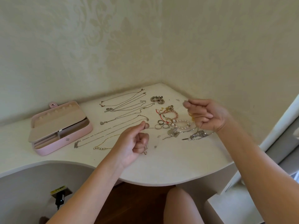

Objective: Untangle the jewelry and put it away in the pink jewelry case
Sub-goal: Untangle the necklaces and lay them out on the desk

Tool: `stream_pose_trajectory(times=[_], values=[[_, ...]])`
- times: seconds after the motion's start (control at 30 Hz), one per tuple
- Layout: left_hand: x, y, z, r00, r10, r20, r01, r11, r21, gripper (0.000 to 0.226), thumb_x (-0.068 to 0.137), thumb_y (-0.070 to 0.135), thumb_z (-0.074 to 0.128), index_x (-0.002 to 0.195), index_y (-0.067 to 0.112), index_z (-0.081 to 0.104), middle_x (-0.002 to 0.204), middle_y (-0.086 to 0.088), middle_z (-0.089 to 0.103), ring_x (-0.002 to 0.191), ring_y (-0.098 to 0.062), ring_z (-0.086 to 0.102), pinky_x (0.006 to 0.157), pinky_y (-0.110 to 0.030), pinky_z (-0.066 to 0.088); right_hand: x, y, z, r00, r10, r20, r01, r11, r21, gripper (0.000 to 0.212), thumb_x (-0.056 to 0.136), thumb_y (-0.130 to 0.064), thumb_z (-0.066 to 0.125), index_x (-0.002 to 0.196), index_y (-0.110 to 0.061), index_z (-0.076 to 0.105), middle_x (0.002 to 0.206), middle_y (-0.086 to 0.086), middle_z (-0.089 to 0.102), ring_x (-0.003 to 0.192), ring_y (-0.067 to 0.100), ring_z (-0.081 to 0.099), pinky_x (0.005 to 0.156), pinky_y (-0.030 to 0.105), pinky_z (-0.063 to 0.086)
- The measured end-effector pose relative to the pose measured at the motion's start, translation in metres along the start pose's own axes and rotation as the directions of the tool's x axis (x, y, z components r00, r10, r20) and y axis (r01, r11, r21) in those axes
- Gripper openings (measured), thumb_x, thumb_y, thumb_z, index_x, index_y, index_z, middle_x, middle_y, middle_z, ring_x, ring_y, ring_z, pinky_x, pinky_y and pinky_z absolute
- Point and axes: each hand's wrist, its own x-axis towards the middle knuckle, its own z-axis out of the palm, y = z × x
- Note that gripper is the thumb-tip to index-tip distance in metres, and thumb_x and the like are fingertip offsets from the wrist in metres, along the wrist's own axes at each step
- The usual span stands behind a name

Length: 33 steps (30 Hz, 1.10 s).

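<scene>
jewelry lies spread over a pale corner surface (161, 168) set against patterned walls (113, 46). pink jewelry case (73, 139) sits at the left end of the surface, well apart from both hands, its beige-lined lid (58, 122) resting askew over the open compartments. between the case and the middle of the surface, several thin necklaces (123, 102) are laid out in separate, roughly parallel lines. nearer the front edge is one with a small bar pendant (76, 145) and a gold one ending in a row of pearls (100, 148).

left hand (134, 143) is raised over the middle of the surface, thumb and forefinger pinching a fine chain (152, 128), the other fingers curled into the palm. a small charm (145, 152) dangles just beside its lower fingers. the chain runs faintly rightward toward the right hand (205, 115), which is lifted with fingers curled in and appears to hold the other end, though the grip itself is hidden.

under and between the hands sits a heap of beaded and pearl bracelets (179, 123), a few rings (160, 126) and a tangle of silver chain (198, 135). a grey beaded cluster (157, 99) lies apart, nearer the wall.
</scene>
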Motion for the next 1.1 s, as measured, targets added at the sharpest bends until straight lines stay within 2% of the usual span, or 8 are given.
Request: stream_pose_trajectory(times=[0.2, 0.3, 0.47, 0.7, 0.8, 0.93, 1.03, 1.1], values=[[0.002, 0.004, -0.006, 0.986, -0.039, 0.165, 0.089, 0.947, -0.31, 0.013, 0.084, 0.029, 0.059, 0.082, 0.019, 0.051, 0.039, 0.011, 0.033, 0.031, -0.003, 0.01, 0.03, -0.015, 0.006, 0.008, 0.023, -0.01, 0.993, -0.106, 0.059, 0.094, 0.98, 0.178, 0.053, 0.097, -0.012, 0.05, 0.145, 0.0, 0.03, 0.084, 0.02, 0.066, 0.04, 0.009, 0.035, 0.038, 0.024, 0.04], [0.003, 0.004, -0.014, 0.952, 0.006, 0.307, 0.146, 0.871, -0.47, 0.034, 0.068, 0.021, 0.084, 0.096, 0.014, 0.066, 0.04, 0.009, 0.036, 0.036, -0.005, 0.01, 0.031, -0.017, 0.008, 0.01, 0.031, 0.001, 0.982, -0.184, -0.048, 0.188, 0.979, 0.085, 0.069, 0.075, -0.007, 0.077, 0.136, -0.004, 0.044, 0.072, 0.011, 0.063, 0.028, 0.005, 0.031, 0.028, 0.016, 0.034], [0.002, 0.004, -0.019, 0.914, 0.046, 0.403, 0.167, 0.864, -0.476, 0.064, 0.076, 0.023, 0.078, 0.135, 0.024, 0.053, 0.043, 0.012, 0.028, 0.036, -0.007, 0.013, 0.032, -0.019, 0.011, 0.01, 0.04, 0.012, 0.969, -0.19, -0.159, 0.189, 0.982, -0.022, 0.066, 0.057, -0.005, 0.089, 0.119, -0.007, 0.066, 0.054, -0.002, 0.049, 0.022, 0.004, 0.031, 0.024, 0.013, 0.023], [0.006, 0.005, -0.017, 0.93, 0.017, 0.368, 0.146, 0.9, -0.411, 0.07, 0.071, 0.016, 0.08, 0.135, 0.028, 0.053, 0.04, 0.013, 0.028, 0.036, -0.007, 0.012, 0.033, -0.016, 0.011, 0.013, 0.051, 0.021, 0.819, -0.257, -0.514, 0.114, 0.949, -0.294, 0.024, 0.093, -0.012, 0.047, 0.11, -0.006, 0.062, 0.043, -0.005, 0.04, 0.024, 0.004, 0.027, 0.027, 0.013, 0.016], [0.007, 0.005, -0.015, 0.945, 0.008, 0.326, 0.119, 0.923, -0.367, 0.062, 0.077, 0.019, 0.074, 0.135, 0.028, 0.053, 0.039, 0.012, 0.037, 0.037, -0.005, 0.011, 0.031, -0.016, 0.012, 0.017, 0.054, 0.024, 0.639, -0.472, -0.607, -0.103, 0.73, -0.675, 0.018, 0.097, -0.011, 0.048, 0.097, -0.007, 0.066, 0.049, -0.002, 0.052, 0.031, 0.005, 0.039, 0.033, 0.015, 0.027], [0.003, 0.005, -0.007, 0.982, 0.003, 0.187, 0.039, 0.975, -0.22, 0.039, 0.09, 0.022, 0.045, 0.126, 0.027, 0.061, 0.04, 0.011, 0.03, 0.04, -0.004, 0.007, 0.032, -0.015, 0.008, 0.019, 0.056, 0.025, 0.466, -0.679, -0.567, -0.381, 0.425, -0.821, 0.015, 0.093, -0.009, 0.054, 0.084, -0.015, 0.064, 0.063, -0.001, 0.06, 0.05, 0.012, 0.059, 0.051, 0.023, 0.047], [0.001, 0.004, -0.005, 0.987, 0.008, 0.159, 0.016, 0.989, -0.15, 0.038, 0.09, 0.022, 0.044, 0.122, 0.029, 0.064, 0.041, 0.01, 0.029, 0.035, -0.001, 0.011, 0.031, -0.014, 0.01, 0.019, 0.062, 0.032, 0.449, -0.801, -0.397, -0.64, 0.022, -0.768, 0.012, 0.09, -0.016, 0.058, 0.1, -0.018, 0.064, 0.09, -0.004, 0.056, 0.078, 0.015, 0.054, 0.067, 0.026, 0.039], [0.001, 0.004, -0.004, 0.987, 0.005, 0.161, 0.015, 0.992, -0.122, 0.037, 0.088, 0.023, 0.045, 0.117, 0.03, 0.067, 0.04, 0.009, 0.03, 0.031, 0.001, 0.019, 0.032, -0.015, 0.009, 0.021, 0.068, 0.043, 0.487, -0.832, -0.266, -0.58, -0.08, -0.811, 0.014, 0.088, -0.015, 0.062, 0.101, -0.019, 0.066, 0.095, -0.004, 0.055, 0.078, 0.012, 0.053, 0.068, 0.024, 0.037]])
